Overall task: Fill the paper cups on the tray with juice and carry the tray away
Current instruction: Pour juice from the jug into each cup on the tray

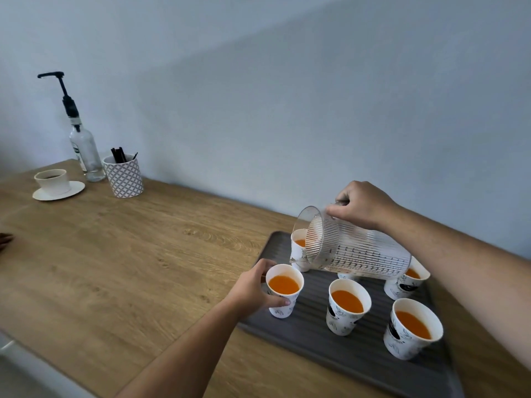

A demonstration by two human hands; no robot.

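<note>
Tray (330, 357): dark grey, ribbed, on the wooden table (143, 254), near right. The paper cups on it are all upright, with orange juice (284, 284) in every one whose inside shows.

- Near-left cup (283, 294): by the tray's left edge. Left hand (251, 288) grips it, thumb on the near side of the wall, fingers curled round the far side.
- Near-middle cup (346, 308) and near-right cup (412, 330): standing free, well filled.
- Far-right cup (408, 281): partly behind the pitcher.
- Far-left cup (298, 249): just behind the pitcher mouth, juice visible.
- One more cup (347, 275): mostly hidden under the pitcher, fill level can't tell.

Pitcher (359, 251): clear, ribbed, tipped almost horizontal above the far row, mouth pointing left at the far-left cup. Its wall looks clear end to end. Right hand (363, 206) holds it from above near the rim, fingers curled tight round what looks like the handle.

Far left on the table, by the wall: clear glass pump bottle (84, 152). A patterned holder (124, 178) with dark sticks stands just right of it. A cream cup on saucer (53, 183) sits to the left. Pale wall (287, 96) behind.
</note>
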